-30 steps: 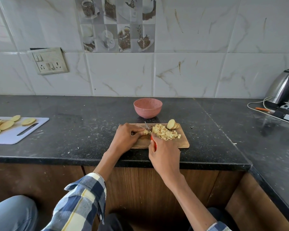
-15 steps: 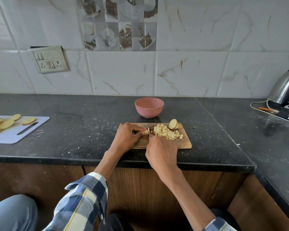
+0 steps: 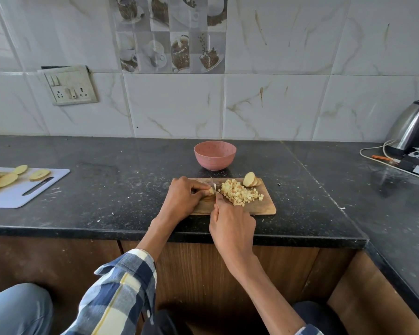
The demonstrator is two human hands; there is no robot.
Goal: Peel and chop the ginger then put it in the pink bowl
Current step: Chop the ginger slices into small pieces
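A small wooden board point(image 3: 264, 206) lies on the black counter, just in front of the pink bowl point(image 3: 215, 155), whose visible inside looks bare. My left hand point(image 3: 183, 200) pinches a small piece of ginger point(image 3: 210, 191) on the board's left part. My right hand point(image 3: 231, 226) grips a knife point(image 3: 212, 183), its handle hidden in the fist, the blade standing right beside the held piece. A pile of diced ginger point(image 3: 240, 195) lies mid-board. A few ginger slices point(image 3: 250, 180) lean at the board's far right corner.
A white cutting board point(image 3: 17, 199) with pale slices and a dark knife sits at the far left. A steel kettle point(image 3: 414, 125) with cable and black base stands at the right. The counter edge runs just under my wrists.
The knife's red handle, visible a second ago, is now hidden in my right fist. My right hand has shifted slightly left toward the held piece. The left hand keeps its grip.
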